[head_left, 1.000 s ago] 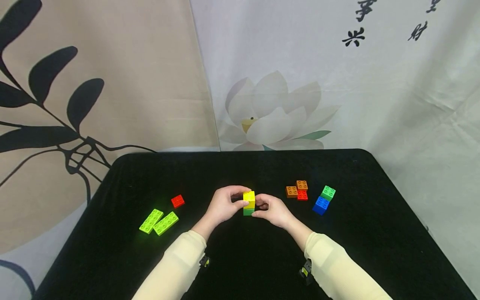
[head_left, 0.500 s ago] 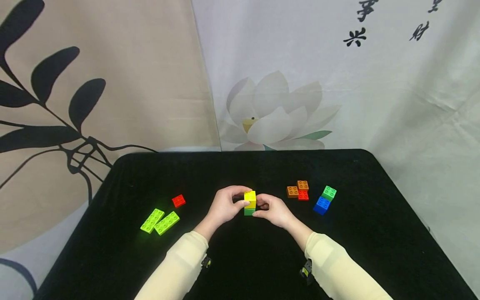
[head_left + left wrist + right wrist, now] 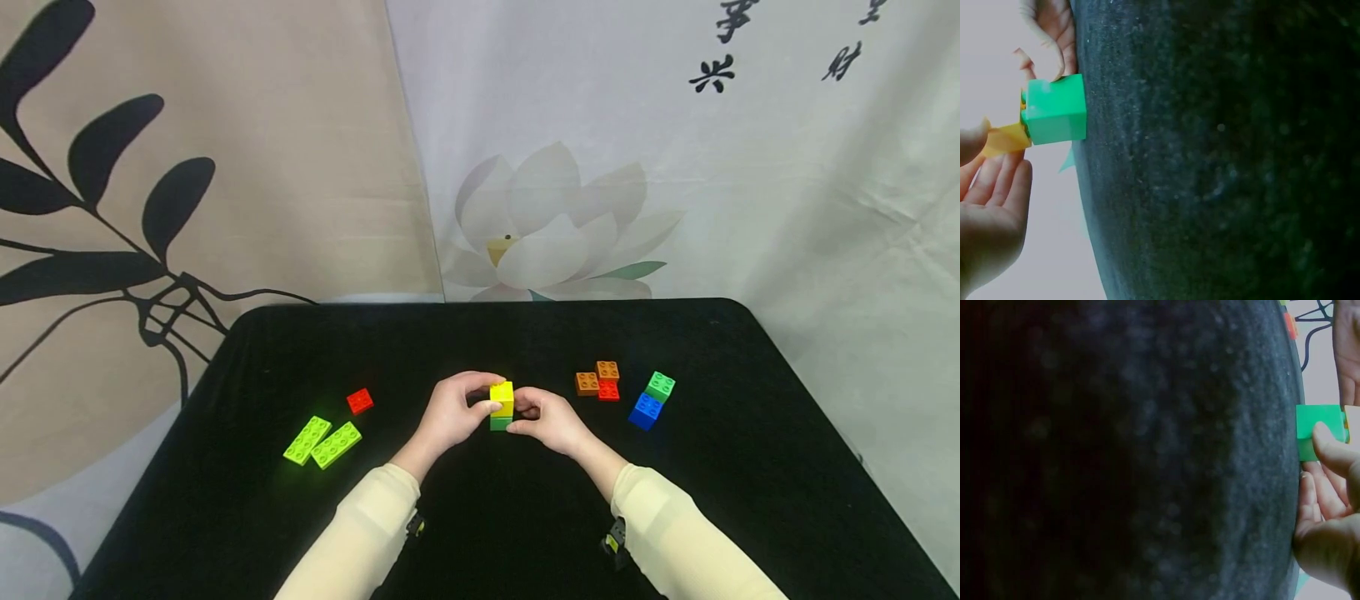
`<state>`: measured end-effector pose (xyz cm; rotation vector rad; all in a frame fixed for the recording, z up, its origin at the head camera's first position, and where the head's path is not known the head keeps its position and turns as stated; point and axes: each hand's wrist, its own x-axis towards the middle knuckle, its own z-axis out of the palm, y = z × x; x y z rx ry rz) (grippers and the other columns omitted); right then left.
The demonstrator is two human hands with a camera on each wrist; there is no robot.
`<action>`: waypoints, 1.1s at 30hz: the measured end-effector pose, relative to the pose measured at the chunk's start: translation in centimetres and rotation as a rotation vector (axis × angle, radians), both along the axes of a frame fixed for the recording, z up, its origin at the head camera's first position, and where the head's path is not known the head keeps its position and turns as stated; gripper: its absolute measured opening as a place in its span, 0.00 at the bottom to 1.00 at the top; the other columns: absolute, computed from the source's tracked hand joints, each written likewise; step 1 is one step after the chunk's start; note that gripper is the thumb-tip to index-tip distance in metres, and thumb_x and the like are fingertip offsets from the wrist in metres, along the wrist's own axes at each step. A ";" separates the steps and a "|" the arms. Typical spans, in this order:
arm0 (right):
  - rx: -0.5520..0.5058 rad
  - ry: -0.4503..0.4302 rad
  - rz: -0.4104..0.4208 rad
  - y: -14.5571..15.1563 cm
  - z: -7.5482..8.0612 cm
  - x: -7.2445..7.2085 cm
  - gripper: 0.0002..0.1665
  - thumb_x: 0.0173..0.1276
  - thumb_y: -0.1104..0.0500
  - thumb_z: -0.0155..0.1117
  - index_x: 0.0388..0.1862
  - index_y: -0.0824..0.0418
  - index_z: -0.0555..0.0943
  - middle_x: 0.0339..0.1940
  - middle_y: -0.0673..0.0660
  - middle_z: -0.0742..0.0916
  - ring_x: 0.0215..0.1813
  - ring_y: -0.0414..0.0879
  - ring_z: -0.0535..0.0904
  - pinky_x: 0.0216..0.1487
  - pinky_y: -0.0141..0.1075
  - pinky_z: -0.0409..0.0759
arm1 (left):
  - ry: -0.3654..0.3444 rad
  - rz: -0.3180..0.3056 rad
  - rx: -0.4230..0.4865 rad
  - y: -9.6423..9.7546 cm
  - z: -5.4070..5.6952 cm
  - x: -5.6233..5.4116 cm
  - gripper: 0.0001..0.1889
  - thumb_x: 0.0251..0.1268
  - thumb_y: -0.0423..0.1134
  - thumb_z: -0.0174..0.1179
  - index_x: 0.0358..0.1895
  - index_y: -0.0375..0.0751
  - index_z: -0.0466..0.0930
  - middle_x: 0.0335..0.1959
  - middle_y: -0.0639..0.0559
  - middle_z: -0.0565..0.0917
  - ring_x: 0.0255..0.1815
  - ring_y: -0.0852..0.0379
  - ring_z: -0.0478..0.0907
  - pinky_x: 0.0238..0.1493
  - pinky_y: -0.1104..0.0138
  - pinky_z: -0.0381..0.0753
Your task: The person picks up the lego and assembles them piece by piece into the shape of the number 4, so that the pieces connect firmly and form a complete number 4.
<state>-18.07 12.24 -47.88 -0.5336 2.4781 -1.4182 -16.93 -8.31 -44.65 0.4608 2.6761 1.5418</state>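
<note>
Over the middle of the black-covered table, a yellow brick [image 3: 502, 400] sits on top of a green brick [image 3: 500, 423]. My left hand [image 3: 453, 410] pinches the yellow brick between thumb and fingers. From the other side my right hand [image 3: 552, 422] holds the green brick [image 3: 1309, 420], its thumb against the side and its other fingers curled behind. In the left wrist view, studs show in a narrow gap between the yellow brick [image 3: 1007, 139] and the green brick [image 3: 1055, 112], and the yellow one looks slightly tilted.
Left on the table [image 3: 465, 517] lie a red brick [image 3: 360, 401] and two long lime bricks [image 3: 307, 440]. To the right are two orange bricks [image 3: 587, 383] touching a red brick [image 3: 609, 390]. A blue brick [image 3: 645, 412] touches another green brick [image 3: 660, 386]. A printed curtain [image 3: 315, 167] hangs behind.
</note>
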 end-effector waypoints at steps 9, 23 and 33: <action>-0.007 0.005 0.001 -0.1 0.1 0.1 0.20 0.63 0.64 0.72 0.54 0.62 0.81 0.48 0.56 0.85 0.52 0.51 0.81 0.57 0.47 0.80 | 0.045 -0.003 0.001 0.0 -0.2 0.0 0.19 0.58 0.30 0.71 0.54 0.42 0.84 0.51 0.49 0.85 0.51 0.50 0.81 0.55 0.59 0.81; -0.001 -0.002 -0.006 0.0 0.1 0.0 0.20 0.62 0.63 0.72 0.54 0.61 0.81 0.49 0.55 0.85 0.52 0.51 0.81 0.57 0.47 0.80 | 0.054 -0.003 -0.033 0.0 -0.3 0.1 0.20 0.58 0.29 0.70 0.55 0.43 0.84 0.53 0.50 0.84 0.54 0.51 0.80 0.57 0.60 0.80; 0.005 0.010 -0.001 0.0 0.0 -0.1 0.20 0.63 0.63 0.72 0.54 0.61 0.81 0.48 0.55 0.86 0.51 0.51 0.81 0.57 0.47 0.80 | 0.123 -0.015 -0.076 -0.1 -0.6 0.0 0.21 0.57 0.30 0.71 0.55 0.43 0.84 0.53 0.51 0.85 0.56 0.52 0.80 0.58 0.60 0.79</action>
